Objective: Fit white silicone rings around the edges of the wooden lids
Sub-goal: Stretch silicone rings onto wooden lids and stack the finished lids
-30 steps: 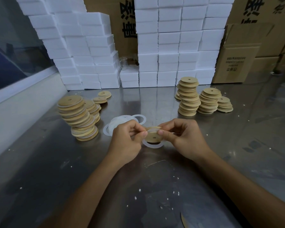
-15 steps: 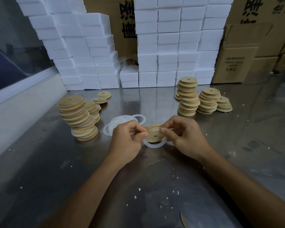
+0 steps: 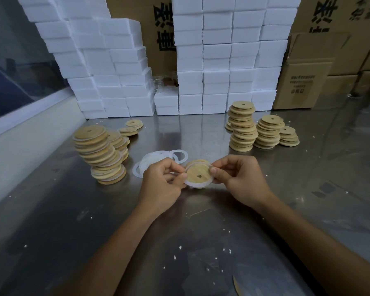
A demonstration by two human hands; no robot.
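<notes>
Steel table: lid stacks, rings, foam blocks.

Wooden lid; glossy metal table

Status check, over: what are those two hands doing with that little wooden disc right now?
Left hand and right hand pinch wooden lid. White silicone ring partly round its edge. Nothing in the way.

This is a packing or assembly workroom, part stockroom. A bare stainless-steel surface, scratched and flecked with white crumbs, carries stacks of wooden lids sorted in batches and a heap of white silicone rings. Along its back stand walls of white foam blocks and printed cardboard cartons, stacked as bulk stock.
</notes>
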